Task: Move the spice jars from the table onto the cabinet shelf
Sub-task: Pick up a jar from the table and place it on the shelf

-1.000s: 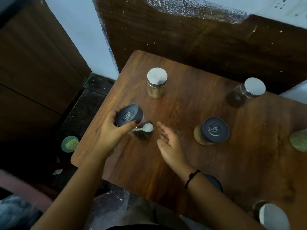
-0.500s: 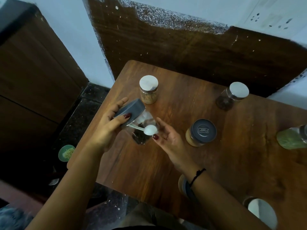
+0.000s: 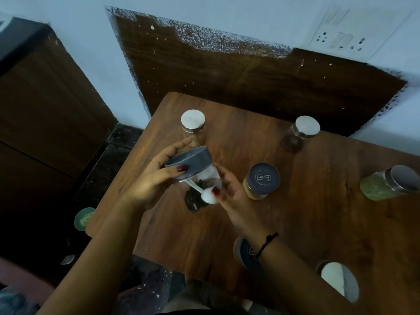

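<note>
Gripping the jar (image 3: 197,197) by its grey lid (image 3: 189,159) with the left hand (image 3: 148,185), thumb lying across the rim, fingers reaching round the far side. Holding it tilted between both hands, over the table (image 3: 300,219). Showing clear sides, dark spice at the bottom, a white spoon (image 3: 208,198) alongside. Cupping the body with the right hand (image 3: 235,197), thumb pressing the spoon's bowl.

Seven spice jars (image 3: 193,120) (image 3: 306,126) (image 3: 263,178) (image 3: 377,187) (image 3: 245,253) (image 3: 338,278) (image 3: 188,159), two hands (image 3: 150,180) (image 3: 236,198), one table (image 3: 295,223)

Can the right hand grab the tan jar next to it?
Probably: nothing stands between the right hand and the tan jar, but that hand holds the dark jar.
</note>
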`<control>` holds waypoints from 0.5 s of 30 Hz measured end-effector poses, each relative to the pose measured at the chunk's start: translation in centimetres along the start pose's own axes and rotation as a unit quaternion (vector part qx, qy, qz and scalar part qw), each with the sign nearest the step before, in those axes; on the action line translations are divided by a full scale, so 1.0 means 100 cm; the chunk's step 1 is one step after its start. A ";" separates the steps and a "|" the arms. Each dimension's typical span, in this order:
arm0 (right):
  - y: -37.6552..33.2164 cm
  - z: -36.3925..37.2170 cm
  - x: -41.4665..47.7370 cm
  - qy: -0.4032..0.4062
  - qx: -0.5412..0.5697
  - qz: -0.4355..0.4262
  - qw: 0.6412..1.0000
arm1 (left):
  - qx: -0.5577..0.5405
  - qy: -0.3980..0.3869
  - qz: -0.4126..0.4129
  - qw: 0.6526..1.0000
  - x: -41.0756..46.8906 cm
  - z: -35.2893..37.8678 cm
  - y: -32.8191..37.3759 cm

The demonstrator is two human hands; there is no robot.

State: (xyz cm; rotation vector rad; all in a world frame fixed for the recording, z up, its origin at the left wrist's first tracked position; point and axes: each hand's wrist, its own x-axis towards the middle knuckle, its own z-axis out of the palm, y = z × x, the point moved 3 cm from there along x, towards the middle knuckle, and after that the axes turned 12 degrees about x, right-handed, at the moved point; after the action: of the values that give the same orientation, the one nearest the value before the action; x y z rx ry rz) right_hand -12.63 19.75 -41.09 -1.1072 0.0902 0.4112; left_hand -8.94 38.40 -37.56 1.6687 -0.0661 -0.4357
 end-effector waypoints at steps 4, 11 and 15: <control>-0.003 -0.004 -0.009 0.014 0.026 -0.017 0.999 | -0.013 -0.016 0.014 1.000 -0.001 0.008 0.014; -0.037 0.000 -0.027 0.015 -0.012 -0.064 0.998 | 0.031 0.000 0.042 0.999 0.004 0.027 0.045; -0.059 0.001 -0.037 0.016 -0.038 -0.084 0.996 | 0.052 0.008 0.067 0.996 0.005 0.040 0.061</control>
State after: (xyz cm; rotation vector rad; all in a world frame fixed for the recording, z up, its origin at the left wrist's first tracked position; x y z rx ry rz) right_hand -13.94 16.56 -35.04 -1.1866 0.0097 0.2487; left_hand -8.53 33.55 -32.09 1.7579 -0.1907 -0.3210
